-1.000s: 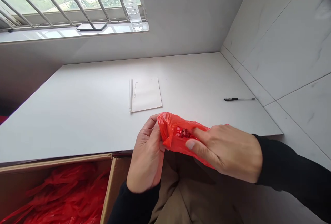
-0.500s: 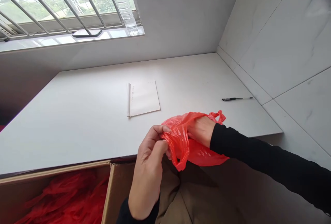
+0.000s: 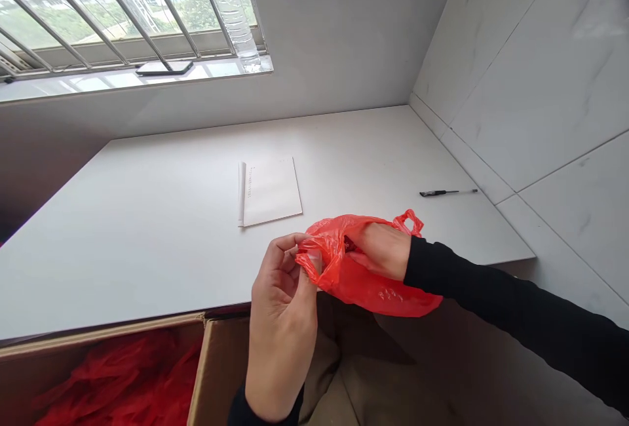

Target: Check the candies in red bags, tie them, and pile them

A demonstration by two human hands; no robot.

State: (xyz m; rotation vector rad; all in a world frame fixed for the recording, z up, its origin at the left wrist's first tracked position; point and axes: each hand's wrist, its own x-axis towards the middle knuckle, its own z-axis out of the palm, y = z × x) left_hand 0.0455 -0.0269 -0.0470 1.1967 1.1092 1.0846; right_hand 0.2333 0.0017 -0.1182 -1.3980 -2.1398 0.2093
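A thin red plastic bag [image 3: 383, 291] hangs over the table's front edge. My left hand [image 3: 285, 321] pinches its rim between thumb and fingers. Through the bag's mouth reaches my right hand [image 3: 386, 249], wrist deep, so its fingers are hidden by the plastic. Just past that hand a small dark patch with light marks shows in the opening; what it is I cannot tell. One loop handle of the bag sticks up behind my right wrist.
On the white table [image 3: 147, 216] lie a pale notebook [image 3: 272, 191] and a black pen [image 3: 447, 193]. Below its front edge stands a cardboard box [image 3: 201, 360] holding crumpled red plastic [image 3: 122, 380]. A phone [image 3: 164, 68] and a clear bottle [image 3: 238, 26] are on the windowsill.
My left hand has shifted slightly left, drawing the bag's rim with it. The handle loop that hung below that hand is now gathered up. My right hand remains inside the bag.
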